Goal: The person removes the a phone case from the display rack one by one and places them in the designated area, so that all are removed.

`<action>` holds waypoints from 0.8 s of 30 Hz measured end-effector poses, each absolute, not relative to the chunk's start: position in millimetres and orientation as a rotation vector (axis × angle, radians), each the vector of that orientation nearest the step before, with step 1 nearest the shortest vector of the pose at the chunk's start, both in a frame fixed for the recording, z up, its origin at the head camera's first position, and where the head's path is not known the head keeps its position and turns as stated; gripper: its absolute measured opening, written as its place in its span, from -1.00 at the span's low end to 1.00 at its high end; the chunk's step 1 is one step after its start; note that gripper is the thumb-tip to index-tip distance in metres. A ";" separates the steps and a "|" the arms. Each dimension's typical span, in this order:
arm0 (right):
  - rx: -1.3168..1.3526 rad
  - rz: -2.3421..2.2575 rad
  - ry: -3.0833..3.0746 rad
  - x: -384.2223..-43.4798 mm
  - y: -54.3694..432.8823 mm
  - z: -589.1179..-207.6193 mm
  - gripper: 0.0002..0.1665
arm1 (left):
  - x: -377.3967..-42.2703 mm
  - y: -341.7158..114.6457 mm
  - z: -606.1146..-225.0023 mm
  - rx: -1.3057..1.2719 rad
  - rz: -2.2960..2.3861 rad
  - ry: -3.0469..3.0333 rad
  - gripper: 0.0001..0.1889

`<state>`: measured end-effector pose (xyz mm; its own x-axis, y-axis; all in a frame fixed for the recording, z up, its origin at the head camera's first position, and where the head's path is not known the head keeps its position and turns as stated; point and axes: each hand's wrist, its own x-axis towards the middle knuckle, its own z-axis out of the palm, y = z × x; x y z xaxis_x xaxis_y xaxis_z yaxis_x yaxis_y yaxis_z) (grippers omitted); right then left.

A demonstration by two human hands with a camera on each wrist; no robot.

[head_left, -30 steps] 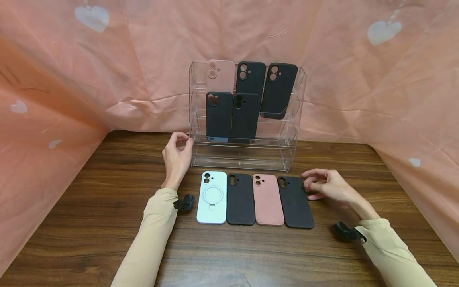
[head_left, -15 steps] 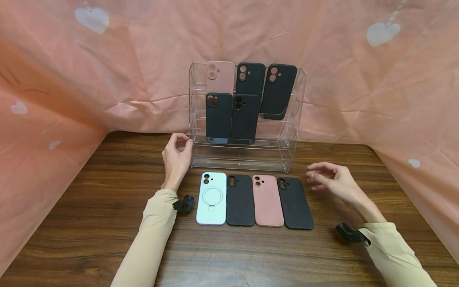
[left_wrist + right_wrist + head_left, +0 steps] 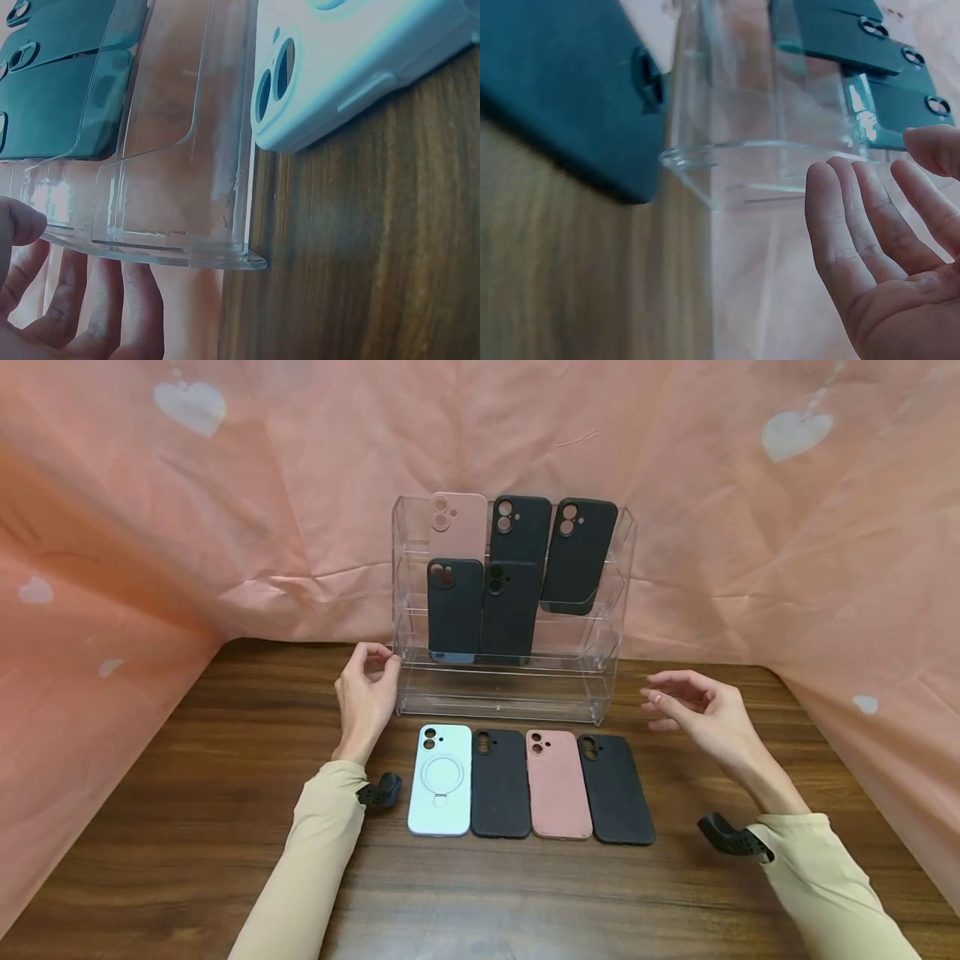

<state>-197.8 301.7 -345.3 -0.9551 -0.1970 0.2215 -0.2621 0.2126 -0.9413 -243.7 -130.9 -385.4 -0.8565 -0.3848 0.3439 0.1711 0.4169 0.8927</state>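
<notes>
A clear stepped display rack (image 3: 501, 702) stands at the back, holding several phone cases in its upper tiers. My left hand (image 3: 366, 693) grips the rack's left side edge; in the left wrist view the thumb (image 3: 26, 223) lies on one side of the panel and the fingers on the other. My right hand (image 3: 701, 714) hovers right of the rack, holding nothing, its fingers loosely bent and apart. In front of the rack a row lies flat: a white phone case (image 3: 440, 814) with a ring, a black phone case (image 3: 501, 789), a pink phone case (image 3: 558, 789) and another black phone case (image 3: 617, 793).
In the rack's top tier are a pink case (image 3: 463, 535) and two black ones, the right one (image 3: 580, 556) tilted. Two black cases (image 3: 455, 610) sit in the tier below. Pink cloth (image 3: 315, 510) hangs behind and at both sides of the wooden table (image 3: 450, 893).
My right hand has drawn away from the rightmost black phone case, moving right and then up toward the rack's side. My left hand stays at the rack's edge.
</notes>
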 end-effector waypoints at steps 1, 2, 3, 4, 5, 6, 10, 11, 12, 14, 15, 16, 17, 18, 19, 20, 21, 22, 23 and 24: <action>0.463 1.887 -2.392 -198.3 299.8 -342.6 -0.71 | -242.9 -131.6 -385.8 0.184 -1.450 -2.172 -0.86; 0.470 1.890 -2.379 -198.9 297.7 -339.6 -0.70 | -242.4 -132.2 -386.1 0.187 -1.447 -2.175 -0.86; 0.474 1.895 -2.368 -199.6 295.5 -336.7 -0.69 | -242.3 -132.7 -386.4 0.189 -1.446 -2.175 -0.86; 0.467 1.885 -2.365 -200.3 293.1 -334.1 -0.69 | -242.0 -133.0 -386.3 0.191 -1.444 -2.174 -0.86; 0.459 1.873 -2.362 -201.1 290.5 -331.8 -0.68 | -241.8 -133.3 -386.4 0.194 -1.444 -2.174 -0.86; 0.450 1.864 -2.360 -201.9 287.8 -329.9 -0.68 | -241.4 -133.4 -386.0 0.196 -1.445 -2.173 -0.86; 0.424 1.871 -2.327 -205.8 277.7 -325.4 -0.68 | -240.7 -133.8 -385.7 0.199 -1.444 -2.178 -0.87; 0.427 1.881 -2.314 -207.0 275.4 -324.7 -0.68 | -240.5 -133.9 -385.6 0.200 -1.446 -2.180 -0.87; 0.430 1.894 -2.299 -208.4 273.4 -324.3 -0.69 | -240.3 -133.8 -385.3 0.198 -1.448 -2.180 -0.87; 0.448 1.934 -2.259 -211.0 269.9 -323.6 -0.68 | -240.3 -133.9 -385.2 0.195 -1.449 -2.183 -0.87; 0.458 1.950 -2.239 -212.4 268.2 -323.3 -0.67 | -240.5 -133.9 -385.3 0.194 -1.448 -2.185 -0.87; 0.467 1.965 -2.222 -213.8 266.6 -323.1 -0.66 | -240.7 -133.8 -385.3 0.194 -1.448 -2.186 -0.87; 0.470 1.971 -2.210 -215.2 264.9 -322.9 -0.64 | -240.9 -133.7 -385.3 0.193 -1.447 -2.186 -0.87; 0.481 1.980 -2.195 -216.6 263.2 -322.6 -0.63 | -241.2 -133.6 -385.3 0.191 -1.446 -2.187 -0.87; 0.491 1.991 -2.181 -218.0 261.5 -322.3 -0.61 | -241.6 -133.5 -385.5 0.190 -1.446 -2.188 -0.87; 0.493 1.991 -2.174 -219.4 259.7 -322.0 -0.60 | -242.1 -133.5 -385.7 0.190 -1.444 -2.188 -0.86; 0.495 1.997 -2.164 -220.8 257.8 -321.6 -0.61 | -242.3 -133.3 -385.6 0.186 -1.445 -2.186 -0.86; 0.498 2.003 -2.156 -222.1 255.9 -321.2 -0.60 | -242.6 -133.2 -385.5 0.184 -1.445 -2.184 -0.86; 0.499 2.006 -2.148 -223.4 253.9 -320.7 -0.61 | -242.9 -133.2 -385.4 0.181 -1.444 -2.183 -0.86; 0.500 2.012 -2.138 -224.7 251.9 -320.3 -0.61 | -243.2 -133.1 -385.4 0.179 -1.442 -2.183 -0.86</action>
<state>-224.7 251.9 -320.3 -0.9307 -0.1294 0.3421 -0.3494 0.0376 -0.9362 -243.2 -133.1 -385.4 -0.8594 -0.3793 0.3429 0.1665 0.4265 0.8891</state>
